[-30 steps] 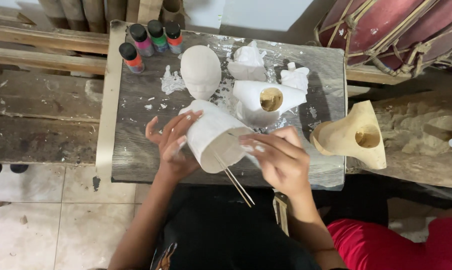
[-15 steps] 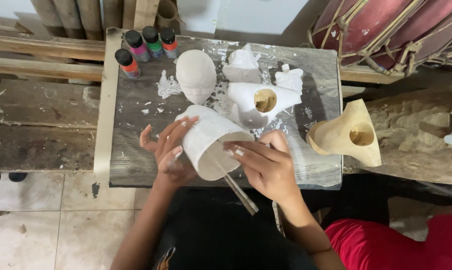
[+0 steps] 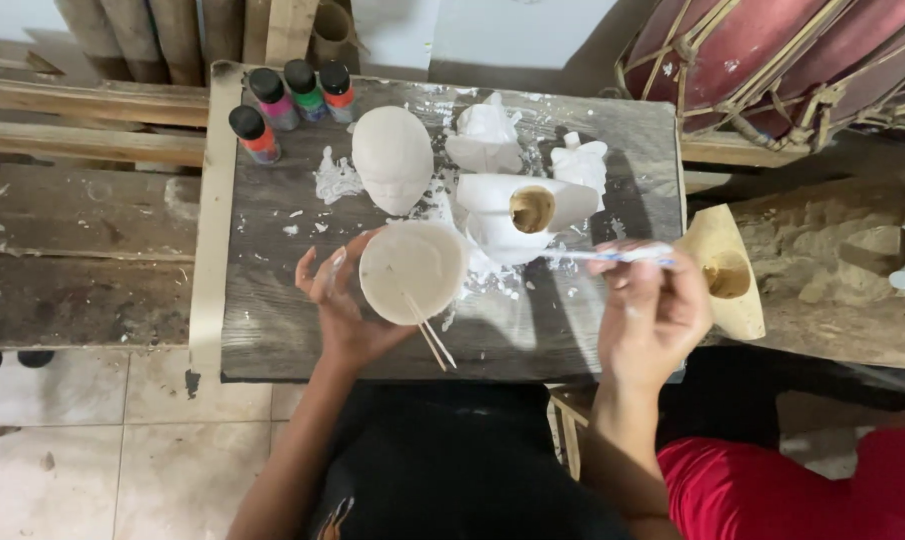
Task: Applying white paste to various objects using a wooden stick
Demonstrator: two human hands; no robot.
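Nearest the camera, at the bottom edge, the person's lap in dark cloth and a patch of red fabric are cut off by the frame, and both forearms rise from there toward the weathered wooden board. The left hand cups a round white piece from the side, fingers spread and curled loosely about its rim; its far wall is hidden, and two thin sticks jut from under it toward the body. The right hand is well apart to the right, closed around a slim brush held level, whose tip is blurred and points toward a white vessel with a brown opening; how tightly the fingers pinch it cannot be made out. Just beyond the hand, a tan funnel-shaped form sits partly behind the knuckles. Further up the board lie a white face-shaped cast, two smaller white figures whose shapes are hard to read, and splashes of white residue. At the far left corner stand four dark-capped paint bottles. Beyond the board, bamboo poles and a red drum laced with rope run out of the frame.
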